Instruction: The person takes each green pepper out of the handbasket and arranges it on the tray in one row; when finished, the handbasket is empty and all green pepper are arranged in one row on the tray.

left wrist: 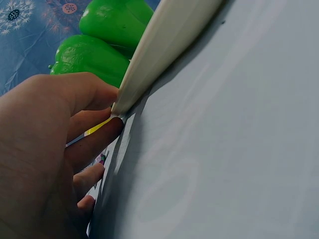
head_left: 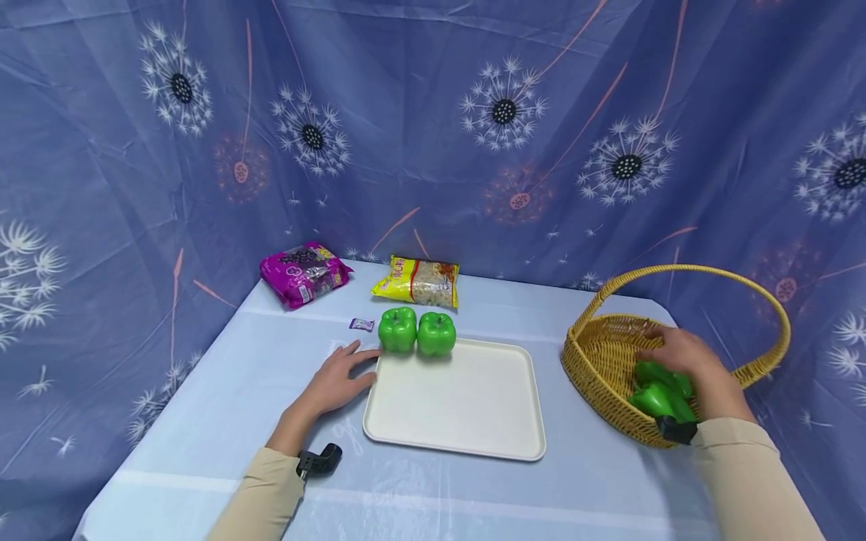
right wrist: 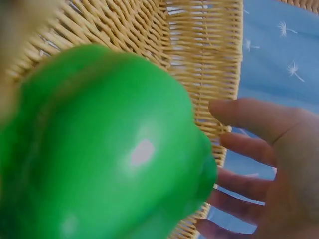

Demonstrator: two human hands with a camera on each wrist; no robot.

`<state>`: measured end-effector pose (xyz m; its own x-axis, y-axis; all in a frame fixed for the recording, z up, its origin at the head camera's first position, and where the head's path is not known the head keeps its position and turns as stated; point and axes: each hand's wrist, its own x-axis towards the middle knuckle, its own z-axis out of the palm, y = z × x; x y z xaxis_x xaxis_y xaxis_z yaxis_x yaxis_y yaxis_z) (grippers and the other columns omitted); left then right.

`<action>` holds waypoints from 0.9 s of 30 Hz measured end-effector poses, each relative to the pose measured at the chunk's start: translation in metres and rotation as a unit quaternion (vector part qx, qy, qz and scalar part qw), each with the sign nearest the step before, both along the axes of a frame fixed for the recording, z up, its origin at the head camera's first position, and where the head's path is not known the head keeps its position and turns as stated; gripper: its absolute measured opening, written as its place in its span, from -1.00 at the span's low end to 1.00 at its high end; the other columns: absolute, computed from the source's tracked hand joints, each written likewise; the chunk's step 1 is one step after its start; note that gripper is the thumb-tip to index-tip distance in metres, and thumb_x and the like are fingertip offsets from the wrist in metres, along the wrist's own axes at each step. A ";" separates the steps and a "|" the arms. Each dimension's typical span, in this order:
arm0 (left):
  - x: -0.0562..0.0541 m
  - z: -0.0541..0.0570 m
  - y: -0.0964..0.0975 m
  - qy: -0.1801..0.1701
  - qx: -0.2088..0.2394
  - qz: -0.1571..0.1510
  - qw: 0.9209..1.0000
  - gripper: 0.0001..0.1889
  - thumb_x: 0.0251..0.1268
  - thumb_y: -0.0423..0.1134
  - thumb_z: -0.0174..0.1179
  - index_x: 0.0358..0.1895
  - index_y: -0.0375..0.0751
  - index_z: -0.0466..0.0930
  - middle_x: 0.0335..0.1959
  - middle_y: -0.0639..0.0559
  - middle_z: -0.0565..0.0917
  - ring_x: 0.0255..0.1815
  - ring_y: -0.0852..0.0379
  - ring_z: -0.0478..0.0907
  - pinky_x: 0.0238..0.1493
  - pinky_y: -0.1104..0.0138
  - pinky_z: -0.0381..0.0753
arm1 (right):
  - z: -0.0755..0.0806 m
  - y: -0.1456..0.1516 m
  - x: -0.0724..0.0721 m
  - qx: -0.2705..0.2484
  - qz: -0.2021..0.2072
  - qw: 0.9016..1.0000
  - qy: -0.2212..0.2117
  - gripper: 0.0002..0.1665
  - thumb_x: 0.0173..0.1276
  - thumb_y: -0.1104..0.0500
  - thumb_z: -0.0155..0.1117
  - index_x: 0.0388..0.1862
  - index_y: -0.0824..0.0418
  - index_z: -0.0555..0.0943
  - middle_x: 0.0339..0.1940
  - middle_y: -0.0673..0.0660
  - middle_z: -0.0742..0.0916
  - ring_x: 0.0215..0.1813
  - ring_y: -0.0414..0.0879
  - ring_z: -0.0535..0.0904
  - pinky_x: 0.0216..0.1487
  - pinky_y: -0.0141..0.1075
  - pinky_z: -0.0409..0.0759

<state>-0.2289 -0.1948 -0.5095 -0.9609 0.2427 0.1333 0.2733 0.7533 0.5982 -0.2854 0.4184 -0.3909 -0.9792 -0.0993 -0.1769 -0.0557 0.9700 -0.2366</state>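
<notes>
My left hand (head_left: 338, 379) lies beside a cream rectangular tray (head_left: 460, 406), its relaxed fingers at the left edge. In the left wrist view, thumb and index fingertip are right at the tray's rim (left wrist: 144, 69). Two green bell peppers, one on the left (head_left: 397, 330) and one on the right (head_left: 436, 336), stand side by side at the tray's far left corner. My right hand (head_left: 686, 357) reaches into a wicker basket (head_left: 598, 387) that holds green peppers (head_left: 655, 400). Seen from the right wrist, its fingers extend loosely near a large green pepper (right wrist: 119, 144).
Behind the tray stands a yellow food packet (head_left: 425, 283). A purple bag (head_left: 302, 275) sits at the far left, and a small purple wrapped sweet (head_left: 361, 324) lies near the peppers. The basket's tall handle (head_left: 676, 268) arches over its opening. A blue patterned curtain (head_left: 406, 150) hangs behind the table.
</notes>
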 end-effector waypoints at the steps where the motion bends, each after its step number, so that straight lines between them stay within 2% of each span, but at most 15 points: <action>1: 0.000 0.000 0.000 0.001 -0.001 0.000 1.000 -0.51 0.31 -0.02 0.16 0.31 0.05 0.48 0.41 -0.35 0.23 0.42 -0.39 0.04 0.36 -0.23 -0.03 | 0.001 0.001 -0.001 0.002 0.001 1.000 -0.004 -0.07 0.23 -0.28 0.25 0.29 0.41 0.37 0.22 0.62 0.37 0.12 0.61 0.27 -0.06 0.35 0.39; 5: 0.000 0.000 0.000 0.001 0.001 0.001 1.000 -0.51 0.31 -0.02 0.17 0.31 0.05 0.48 0.41 -0.35 0.23 0.42 -0.39 0.04 0.37 -0.22 -0.03 | 0.007 0.004 -0.002 0.011 0.003 1.000 -0.022 -0.06 0.23 -0.28 0.25 0.27 0.45 0.36 0.18 0.63 0.39 0.11 0.62 0.27 -0.06 0.34 0.39; 9: -0.001 -0.001 0.000 0.001 0.005 0.001 1.000 -0.51 0.30 -0.01 0.17 0.30 0.06 0.49 0.41 -0.35 0.23 0.42 -0.40 0.05 0.36 -0.23 -0.01 | 0.010 0.007 -0.001 0.015 -0.016 0.999 -0.049 0.02 0.20 -0.34 0.23 0.27 0.48 0.34 0.15 0.65 0.40 0.07 0.59 0.31 -0.11 0.31 0.43; 15: -0.002 -0.003 0.001 -0.008 0.003 0.003 1.000 -0.51 0.31 0.00 0.15 0.30 0.08 0.48 0.42 -0.33 0.22 0.42 -0.40 0.03 0.35 -0.24 -0.01 | 0.004 0.011 0.000 0.013 -0.044 0.996 -0.083 0.18 0.11 -0.49 0.18 0.29 0.49 0.30 0.13 0.63 0.39 -0.03 0.45 0.41 -0.25 0.16 0.47; 18: -0.002 -0.002 0.001 -0.010 0.001 0.003 1.000 -0.51 0.31 0.00 0.15 0.31 0.08 0.47 0.42 -0.32 0.21 0.42 -0.41 0.02 0.35 -0.25 -0.02 | 0.001 0.011 0.000 0.005 -0.036 0.996 -0.085 0.16 0.13 -0.48 0.18 0.23 0.53 0.33 0.07 0.59 0.44 -0.12 0.32 0.46 -0.29 0.05 0.48; 24: -0.001 0.001 0.000 -0.014 0.000 0.007 1.000 -0.51 0.31 0.00 0.16 0.31 0.08 0.48 0.43 -0.34 0.20 0.42 -0.43 0.01 0.35 -0.25 -0.02 | -0.003 0.011 -0.003 -0.015 -0.026 0.995 -0.098 0.14 0.18 -0.42 0.20 0.21 0.62 0.32 0.03 0.58 0.47 -0.17 0.22 0.50 -0.30 -0.04 0.53; 27: -0.001 0.002 0.001 -0.011 -0.001 0.008 1.000 -0.51 0.31 0.00 0.16 0.31 0.07 0.48 0.42 -0.35 0.20 0.41 -0.44 0.01 0.34 -0.26 -0.01 | -0.004 0.012 -0.003 -0.026 -0.027 0.994 -0.102 0.08 0.23 -0.37 0.20 0.17 0.64 0.35 -0.08 0.50 0.54 -0.24 0.14 0.52 -0.33 -0.10 0.55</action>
